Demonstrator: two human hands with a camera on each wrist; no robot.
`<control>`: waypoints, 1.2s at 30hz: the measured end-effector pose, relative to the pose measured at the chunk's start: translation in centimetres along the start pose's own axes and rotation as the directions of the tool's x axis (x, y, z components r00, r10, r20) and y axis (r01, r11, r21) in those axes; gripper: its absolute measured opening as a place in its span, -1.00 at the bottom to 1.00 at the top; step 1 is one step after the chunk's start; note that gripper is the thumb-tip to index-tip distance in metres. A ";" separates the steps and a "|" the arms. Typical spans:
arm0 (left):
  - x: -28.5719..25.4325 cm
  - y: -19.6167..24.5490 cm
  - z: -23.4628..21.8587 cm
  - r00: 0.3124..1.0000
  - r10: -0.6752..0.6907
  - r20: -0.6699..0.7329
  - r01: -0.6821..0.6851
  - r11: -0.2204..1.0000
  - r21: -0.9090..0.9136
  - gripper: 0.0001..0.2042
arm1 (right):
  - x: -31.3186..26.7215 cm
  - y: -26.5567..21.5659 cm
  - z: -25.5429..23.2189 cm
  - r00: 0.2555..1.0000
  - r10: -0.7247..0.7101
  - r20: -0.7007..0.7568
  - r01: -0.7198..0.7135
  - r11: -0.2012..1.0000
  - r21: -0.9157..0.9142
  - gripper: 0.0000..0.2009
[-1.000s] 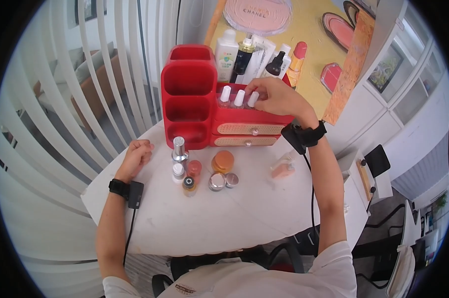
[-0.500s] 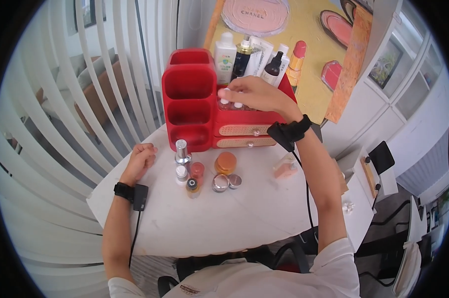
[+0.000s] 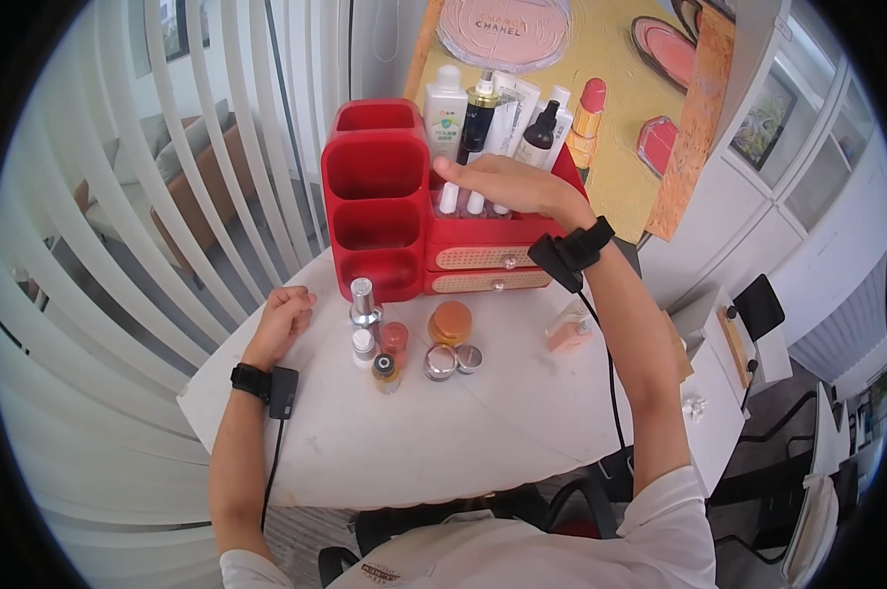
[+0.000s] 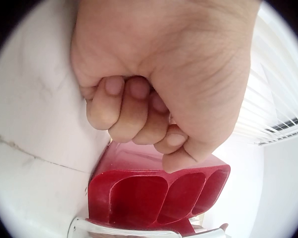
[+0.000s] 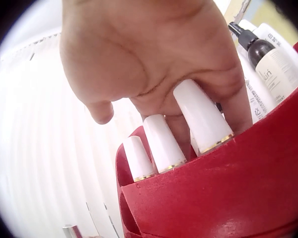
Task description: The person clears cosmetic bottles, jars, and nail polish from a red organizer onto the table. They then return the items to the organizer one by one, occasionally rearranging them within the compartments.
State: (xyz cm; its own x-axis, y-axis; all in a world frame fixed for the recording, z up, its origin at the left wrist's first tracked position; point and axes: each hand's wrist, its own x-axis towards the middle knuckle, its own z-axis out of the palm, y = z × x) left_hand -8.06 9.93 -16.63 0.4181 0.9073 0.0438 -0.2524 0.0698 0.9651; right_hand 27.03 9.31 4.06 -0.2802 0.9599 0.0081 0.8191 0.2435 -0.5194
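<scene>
My right hand (image 3: 514,184) is over the upper compartment of a red cosmetics organizer (image 3: 483,232), fingers straight and thumb pointing left. Three nail polish bottles (image 3: 449,200) with white tapered caps stand in a row there. In the right wrist view, the palm faces these caps (image 5: 203,119), and the fingers reach down behind them, partly hidden. Resting at the table's left side is my left hand (image 3: 282,324), its fingers curled into the palm around nothing. The left wrist view shows the organizer's open compartments (image 4: 139,198) beyond that hand.
On the white table (image 3: 443,442) stand a silver-capped bottle (image 3: 363,299), several small bottles, an orange jar (image 3: 451,322), two silver-lidded jars (image 3: 440,363) and a pink bottle (image 3: 569,334). Tall bottles (image 3: 445,113) fill the organizer's back. Slatted blinds (image 3: 168,344) border the left.
My right hand has let go of the rightmost nail polish bottle, moved left across the caps and straightened its fingers behind the row. The left hand stays curled at the table's left side.
</scene>
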 end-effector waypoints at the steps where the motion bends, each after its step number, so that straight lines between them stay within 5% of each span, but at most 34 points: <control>1: 0.0 0.0 0.0 1.000 0.002 -0.001 -0.002 1.000 0.000 -0.63 | 0.0 0.0 0.0 1.000 0.000 -0.001 0.000 1.000 0.001 -0.04; 7: -0.1 -0.1 0.0 1.000 0.001 -0.004 -0.001 1.000 -0.005 -0.62 | -0.3 -0.3 -0.9 0.999 -0.014 0.030 0.012 0.997 0.071 -0.11; 9: -0.1 -0.2 0.0 1.000 -0.009 -0.002 0.009 1.000 -0.019 -0.63 | -0.9 0.9 -1.4 0.940 -0.188 -0.283 0.228 0.967 0.113 -0.34; 12: -0.1 -0.1 0.0 1.000 -0.004 -0.012 0.003 1.000 -0.021 -0.63 | -4.7 1.3 -3.9 0.830 -0.258 -0.494 0.305 0.952 0.014 -0.68; 15: -0.1 -0.1 0.1 1.000 0.029 -0.006 -0.029 1.000 -0.003 -0.62 | -10.4 2.0 -5.4 0.897 -0.152 -0.416 0.110 0.986 -0.123 -0.79; 20: 0.0 -0.5 -0.3 1.000 0.016 -0.005 -0.016 1.000 -0.005 -0.61 | -16.3 7.8 -3.4 0.974 -0.125 -0.189 0.105 0.988 -0.113 -0.82; 24: 0.1 -0.7 -0.6 1.000 0.017 0.007 -0.017 1.000 -0.005 -0.62 | -19.1 8.9 -1.7 0.961 -0.019 -0.274 -0.001 0.997 -0.073 -0.80; 26: 0.1 -0.5 -0.4 1.000 0.015 -0.011 -0.015 1.000 -0.002 -0.61 | -20.4 8.7 -0.8 0.955 0.169 -0.244 -0.193 0.978 -0.076 -0.79; 32: 0.1 -0.5 -0.4 1.000 0.003 -0.023 -0.003 1.000 -0.008 -0.62 | -22.6 6.6 3.4 0.925 0.221 -0.309 -0.293 0.934 -0.207 -0.81; 36: 0.1 -0.4 -0.6 1.000 0.004 -0.002 -0.004 1.000 -0.021 -0.62 | -22.5 9.2 5.7 0.893 0.129 -0.432 -0.206 0.969 -0.134 -0.80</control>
State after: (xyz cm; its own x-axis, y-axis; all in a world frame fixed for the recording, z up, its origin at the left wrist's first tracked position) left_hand -8.41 10.20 -17.14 0.4158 0.9083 0.0472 -0.2726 0.0749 0.9592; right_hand 38.02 -10.86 -5.74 0.0722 0.9483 0.3092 0.9189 0.0573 -0.3903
